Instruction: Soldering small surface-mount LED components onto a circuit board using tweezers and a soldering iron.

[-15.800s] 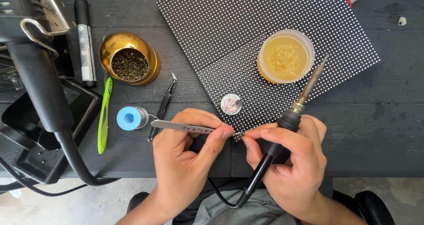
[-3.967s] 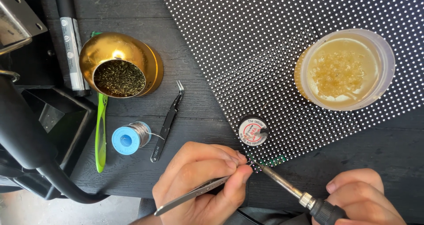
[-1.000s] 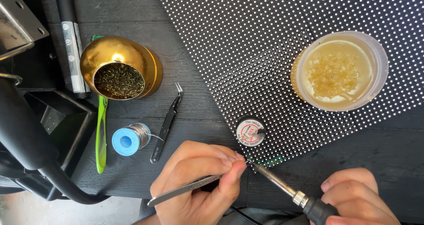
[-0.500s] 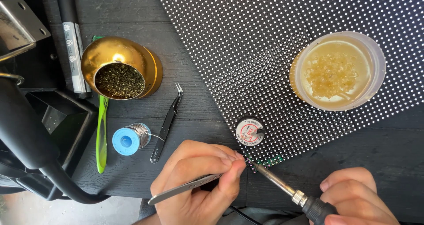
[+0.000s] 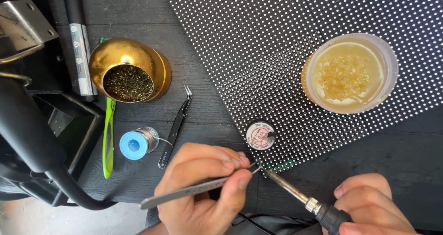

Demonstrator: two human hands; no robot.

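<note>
My left hand (image 5: 203,184) pinches silver tweezers (image 5: 184,193), their tips at the near corner of a black panel studded with white dots (image 5: 286,41). My right hand (image 5: 374,207) grips a soldering iron (image 5: 300,198) by its black handle. The iron's metal tip meets the tweezer tips at that same panel corner, where a small green edge shows. A small round tin with a white and red lid (image 5: 260,135) rests on the panel just above the tips.
A clear tub of yellowish paste (image 5: 350,72) sits on the panel at right. Left of the panel lie black tweezers (image 5: 175,126), a blue solder spool (image 5: 137,142), a gold bowl of brass wool (image 5: 129,75), a green tool (image 5: 108,138), a black pen (image 5: 79,45) and a black stand (image 5: 32,138).
Since 15.8 s ago the view has closed in and both tools have come to the panel's near corner. Over the last second the hands barely moved.
</note>
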